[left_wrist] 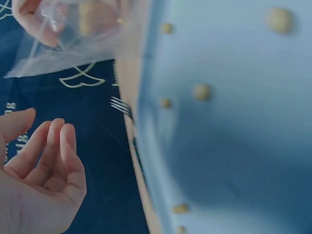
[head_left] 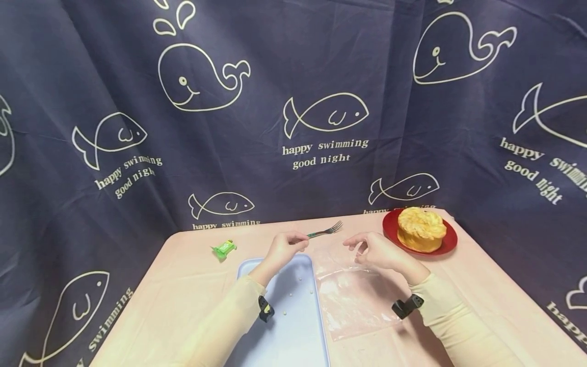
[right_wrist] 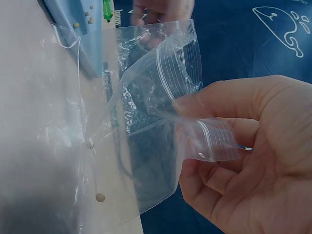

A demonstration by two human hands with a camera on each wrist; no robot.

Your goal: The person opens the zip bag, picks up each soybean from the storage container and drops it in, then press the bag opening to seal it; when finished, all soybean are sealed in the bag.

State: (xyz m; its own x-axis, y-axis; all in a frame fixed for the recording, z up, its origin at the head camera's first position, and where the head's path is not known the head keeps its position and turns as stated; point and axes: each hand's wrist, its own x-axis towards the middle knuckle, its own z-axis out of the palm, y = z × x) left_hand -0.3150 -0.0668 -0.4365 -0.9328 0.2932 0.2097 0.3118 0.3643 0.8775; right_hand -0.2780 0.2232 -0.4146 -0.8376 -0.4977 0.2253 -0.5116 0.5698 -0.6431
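R hand (right_wrist: 270, 139) pinches zip bag (right_wrist: 151, 141) near its mouth, L hand (left_wrist: 48, 180) loose-fingered w/ nothing in grip; prob. opening/sealing step, next move likely needs L on opp. edge.

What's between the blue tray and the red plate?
In the head view, the clear zip bag, in the right hand's grip, lies between the blue tray and red plate; the fork lies farther back.

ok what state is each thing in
left hand: relaxed, empty
right hand: pinching the bag
bag: gripped near its zip, sealed or not unclear
fork: lying flat, not held
tray: flat, small balls on it
green packet: lying on the table
bread: on the plate
plate: under the bread
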